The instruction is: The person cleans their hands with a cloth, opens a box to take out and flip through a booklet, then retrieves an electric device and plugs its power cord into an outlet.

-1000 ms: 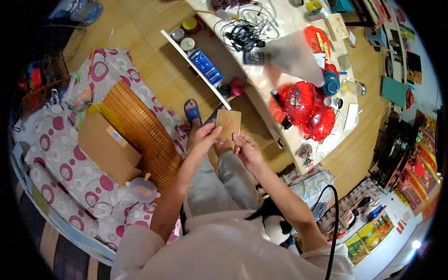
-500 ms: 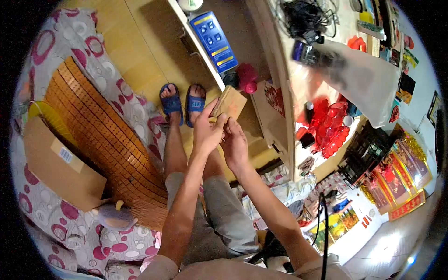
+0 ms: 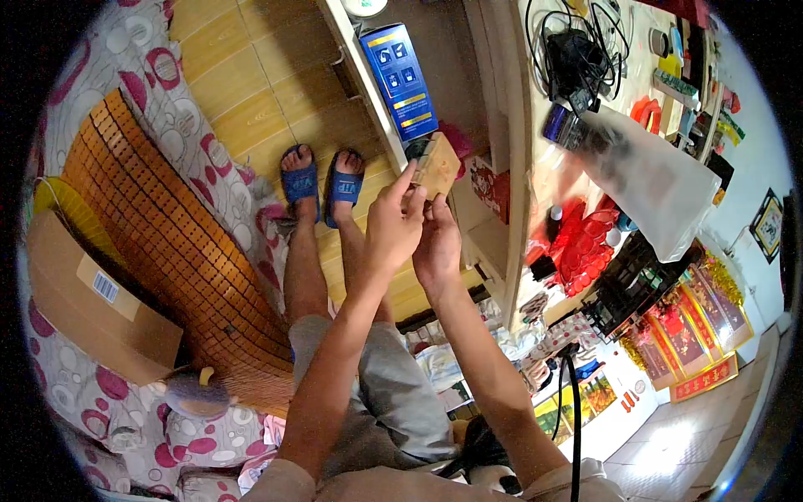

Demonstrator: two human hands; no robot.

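Note:
A small tan, box-like item [image 3: 438, 166] is held up between both hands, tilted, beside the edge of an open drawer [image 3: 376, 100]. My left hand [image 3: 396, 219] is closed on its lower left side, with the index finger stretched along its edge. Just to the right, my right hand [image 3: 437, 247] pinches its lower corner with the fingertips. Inside the drawer, a blue box [image 3: 400, 82] lies right above the tan item, and a dark red object [image 3: 456, 142] is partly hidden behind it.
On the table [image 3: 535, 167] at right are black cables [image 3: 577, 63], a clear plastic bag [image 3: 657, 180] and red containers [image 3: 585, 247]. A cardboard box [image 3: 96, 301] and a bamboo mat [image 3: 167, 226] lie on the bed at left. Two blue slippers [image 3: 300, 180] are on the floor below.
The view has turned and come closer to the drawer. Both hands have moved up with the tan item, which now appears over the drawer's edge, more tilted than before.

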